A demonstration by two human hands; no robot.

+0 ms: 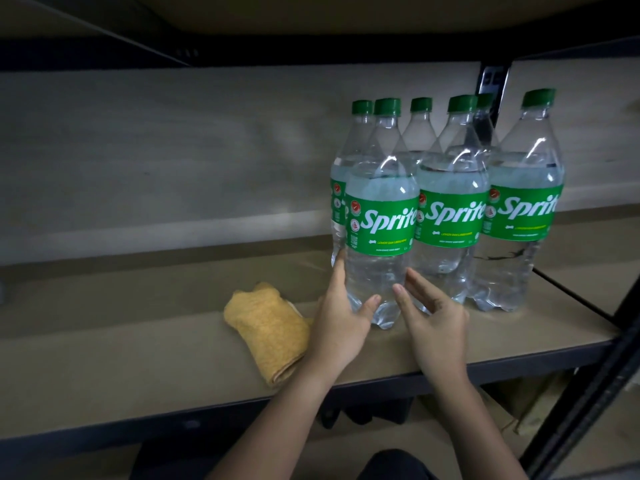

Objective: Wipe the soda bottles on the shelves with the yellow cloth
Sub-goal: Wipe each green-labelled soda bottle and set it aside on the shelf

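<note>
So there's six soda bottles [446, 188] standing upright in a tight cluster on the right side of a brown shelf [138, 341], three in front and three right behind them. All clear plastic, green caps, green Sprite labels, clear liquid inside.

The person is reaching in with both arms at the front left bottle [381, 216]. The left hand [341, 317] is up against the lower left side of it, fingers stretched along the plastic with a fingertip reaching up near the label's bottom edge, thumb pointing across the base. Looks like touching more than gripping, the fingers aren't wrapped around it. The right hand [434, 317] is just in front of the bottle's lower right, fingers spread and relaxed, holding nothing. Can't really tell if it's actually touching the bottle or just hanging close.

The yellow cloth [268, 332] is lying bunched up on the shelf just left of the left hand, right beside the wrist, nobody holding it. It's near the front edge of the shelf.

Behind the bottles there's a pale back wall, a black metal upright [491, 84] poking up behind the back row, and another dark post [588, 393] slanting down the right side. Pretty dim lighting overall.
</note>
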